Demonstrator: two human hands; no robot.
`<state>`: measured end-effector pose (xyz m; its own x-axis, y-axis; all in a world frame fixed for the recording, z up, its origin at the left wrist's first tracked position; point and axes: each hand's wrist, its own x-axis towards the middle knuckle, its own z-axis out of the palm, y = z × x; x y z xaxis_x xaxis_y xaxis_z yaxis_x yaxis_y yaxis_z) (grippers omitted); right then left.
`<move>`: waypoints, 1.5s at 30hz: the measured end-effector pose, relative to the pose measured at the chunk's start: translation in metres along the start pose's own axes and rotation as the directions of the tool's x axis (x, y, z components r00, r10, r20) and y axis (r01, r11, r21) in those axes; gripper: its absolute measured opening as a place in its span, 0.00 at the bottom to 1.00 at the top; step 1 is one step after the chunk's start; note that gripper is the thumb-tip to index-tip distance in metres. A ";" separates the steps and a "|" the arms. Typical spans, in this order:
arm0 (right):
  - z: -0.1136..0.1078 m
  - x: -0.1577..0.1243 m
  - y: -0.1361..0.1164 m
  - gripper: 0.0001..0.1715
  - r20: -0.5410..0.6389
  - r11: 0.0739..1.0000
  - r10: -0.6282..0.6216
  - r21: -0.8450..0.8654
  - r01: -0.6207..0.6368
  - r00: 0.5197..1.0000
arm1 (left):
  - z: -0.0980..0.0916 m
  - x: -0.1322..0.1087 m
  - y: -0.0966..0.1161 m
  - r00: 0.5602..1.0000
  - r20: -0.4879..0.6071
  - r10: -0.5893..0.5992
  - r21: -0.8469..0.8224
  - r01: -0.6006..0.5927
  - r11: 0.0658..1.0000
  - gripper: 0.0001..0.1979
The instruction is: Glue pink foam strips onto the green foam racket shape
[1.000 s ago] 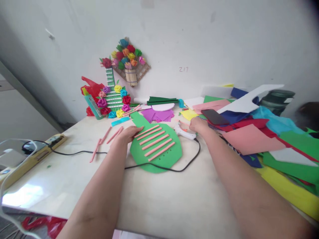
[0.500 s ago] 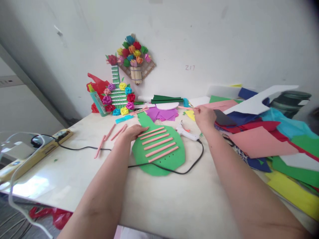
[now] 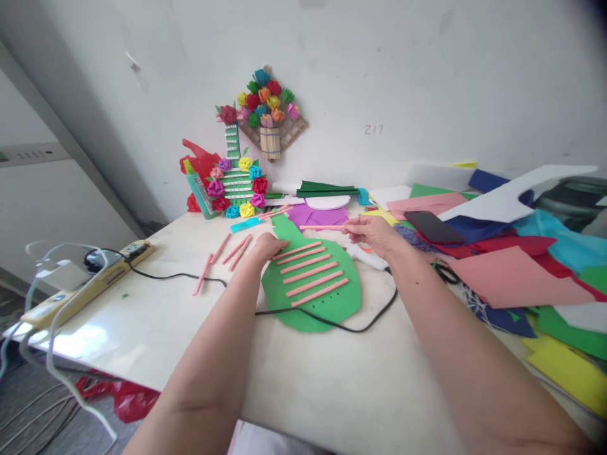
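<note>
A green guitar-shaped cutout [image 3: 279,291] lies on the table, with several pink paper sticks [image 3: 310,274] set across its body in slanting rows. Small dark dots mark its lower right part. At the cutout's upper left edge, my left hand [image 3: 271,248] grips the rim, thumb on top; its other fingers are partly hidden. My right hand [image 3: 372,234] pinches one end of a single pink paper stick [image 3: 322,227], which points left above the neck end. Just under that hand, a white glue gun [image 3: 367,257] lies partly covered, its black cord crossing the cutout.
More pink sticks [image 3: 220,248] lie to the left. A glue bottle [image 3: 199,193] and a flower-trimmed green guitar [image 3: 233,183] stand at the back. Coloured sheets [image 3: 516,272] and a phone [image 3: 434,227] crowd the right; a power strip [image 3: 90,287] edges the left.
My right hand has brought the pink stick left and nearer, toward the cutout, now covering part of the glue gun. My left hand stays at the cutout's edge. The view has shifted slightly.
</note>
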<state>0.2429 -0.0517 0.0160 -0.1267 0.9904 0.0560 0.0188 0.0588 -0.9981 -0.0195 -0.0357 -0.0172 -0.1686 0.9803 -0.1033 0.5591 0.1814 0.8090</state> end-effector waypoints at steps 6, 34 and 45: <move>0.016 -0.001 0.000 0.03 0.051 0.999 -0.052 0.002 0.052 0.997 | -0.014 -0.015 0.023 0.849 -0.444 0.287 0.354 -0.128 0.926 0.18; -0.048 -0.002 -0.013 0.13 -0.052 0.251 0.197 -0.963 -0.101 0.979 | -0.011 0.000 0.006 0.932 -0.337 0.132 -0.120 -0.182 0.976 0.13; -0.034 0.002 0.002 0.13 0.020 0.105 0.321 -0.994 -0.014 0.947 | -0.005 -0.009 0.006 0.982 0.001 -0.187 -0.385 0.173 0.907 0.08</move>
<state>0.2766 -0.0449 0.0149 -0.1340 0.9541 -0.2678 0.9900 0.1166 -0.0800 -0.0187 -0.0441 -0.0080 -0.2691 0.9292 -0.2535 0.1653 0.3039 0.9383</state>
